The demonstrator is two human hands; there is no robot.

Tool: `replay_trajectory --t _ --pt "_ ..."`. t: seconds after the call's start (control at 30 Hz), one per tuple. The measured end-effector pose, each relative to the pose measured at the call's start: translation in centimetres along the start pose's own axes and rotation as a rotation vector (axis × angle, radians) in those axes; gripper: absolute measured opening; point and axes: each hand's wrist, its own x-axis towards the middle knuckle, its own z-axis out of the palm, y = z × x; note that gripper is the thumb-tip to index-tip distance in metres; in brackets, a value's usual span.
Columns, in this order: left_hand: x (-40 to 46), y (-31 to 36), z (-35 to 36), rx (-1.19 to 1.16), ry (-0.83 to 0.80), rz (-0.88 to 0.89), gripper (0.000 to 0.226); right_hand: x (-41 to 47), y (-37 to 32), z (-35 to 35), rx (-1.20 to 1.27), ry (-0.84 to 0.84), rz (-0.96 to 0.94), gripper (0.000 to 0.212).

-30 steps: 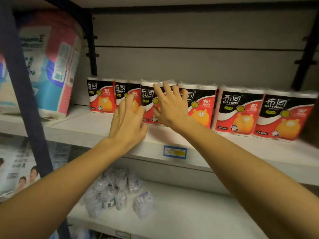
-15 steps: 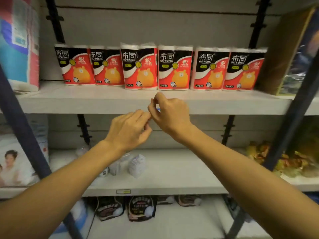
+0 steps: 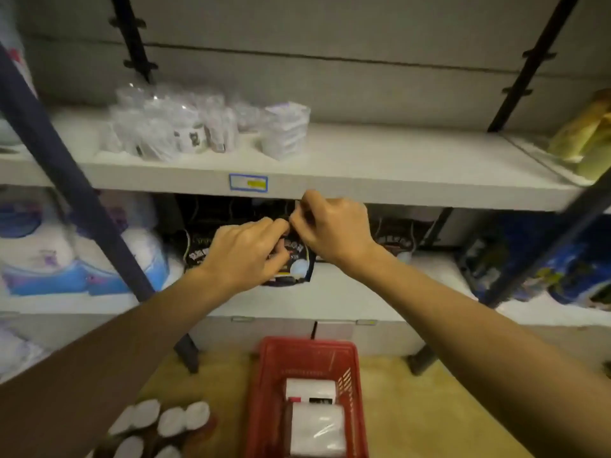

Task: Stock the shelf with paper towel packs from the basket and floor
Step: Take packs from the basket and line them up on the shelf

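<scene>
We see dim, flat indoor light, motion blur smearing the whole frame, wide-angle bending at the edges, and deep shadow under the shelf board at centre.

All print on labels and packs is unreadable.

Wall: grey panels behind my shelving.
Uprights: dark metal posts.
Floor: yellowish.
Light: dim, indoor.
</scene>
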Motion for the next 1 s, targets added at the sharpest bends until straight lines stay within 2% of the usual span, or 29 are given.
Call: replay_trajectory --t 0.2,0.33,0.37,0.43,0.53,0.63,0.73,0.87,1.0 --pt "-16.1 2.0 14.9 -0.031 -0.143 -0.010 0.019 -16.7 0.8 12.5 0.020 -0.184 -0.041 0.028" --pt "-25.3 4.2 22.5 -0.097 -0.256 0.007 0.021 -27.4 1.6 19.0 0.017 -0.366 0.022 0.030" --pt "-27.3 4.7 24.0 -0.101 -0.273 0.001 0.022 -29.8 1.8 20.1 0.008 -0.443 0.041 0.028" --pt "-30.7 5.5 26.6 -0.121 -0.313 0.002 0.026 -34.0 2.2 21.9 -0.046 -0.748 0.117 0.029" --pt "-35.9 7.0 29.8 -0.159 -0.427 0.028 0.030 -40.5 3.0 24.4 -0.053 -1.133 0.266 0.046" --pt "-40.2 8.8 31.8 -0.268 -0.590 0.033 0.031 -46.5 2.8 26.0 0.024 -1.323 0.413 0.052" --pt "-43.6 11.0 33.0 -0.347 -0.742 0.052 0.032 -50.8 2.7 26.9 0.057 -1.425 0.475 0.059" --pt "-46.3 14.0 34.3 -0.434 -1.027 0.030 0.050 -54.2 3.3 28.2 0.056 -1.483 0.520 0.072" --pt "-47.1 16.4 34.8 -0.479 -1.173 -0.011 0.067 -56.1 4.1 29.1 0.055 -1.499 0.520 0.087"
